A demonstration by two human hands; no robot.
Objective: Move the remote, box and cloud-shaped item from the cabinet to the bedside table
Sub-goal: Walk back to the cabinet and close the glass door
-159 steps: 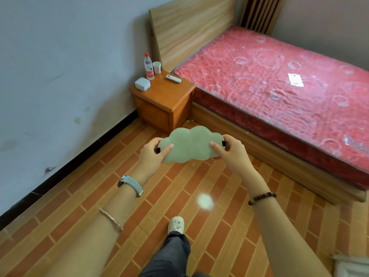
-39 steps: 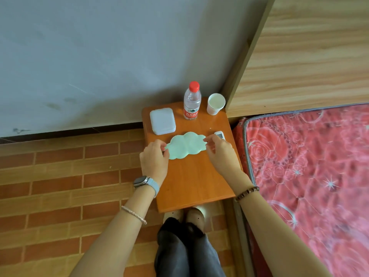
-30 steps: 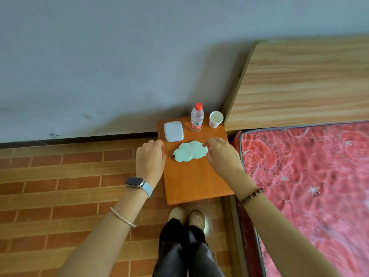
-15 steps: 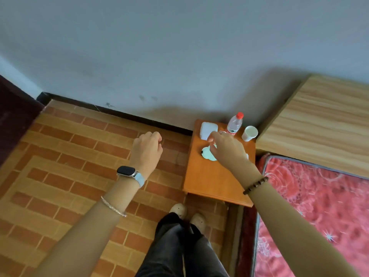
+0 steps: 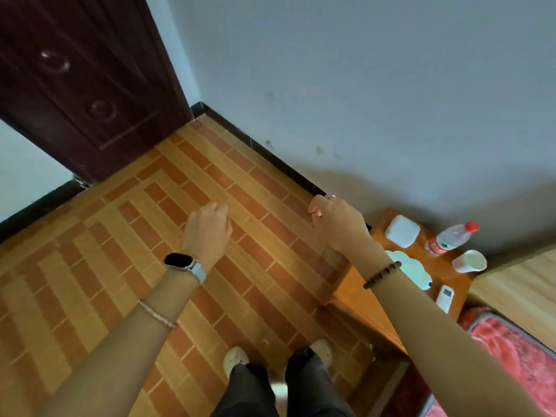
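Bare and empty, neither grip holds anything: the left hand (image 5: 207,233) is loosely curled above the floor (image 5: 126,236), the right hand (image 5: 338,225) slack-fingered near the bedside surface (image 5: 349,291). On that surface, taking the box (image 5: 402,230) as landmark, the cloud-shaped item (image 5: 416,273) lies flat just in front of it, partly behind the right forearm, long axis running toward the remote (image 5: 445,297), which lies beyond, lengthwise toward the bed (image 5: 517,371). A bottle (image 5: 451,239) and cup (image 5: 468,261) stand beside the box. The cloud looks thin, light and probably bendable, best pinched at both ends; all three seem delivered.
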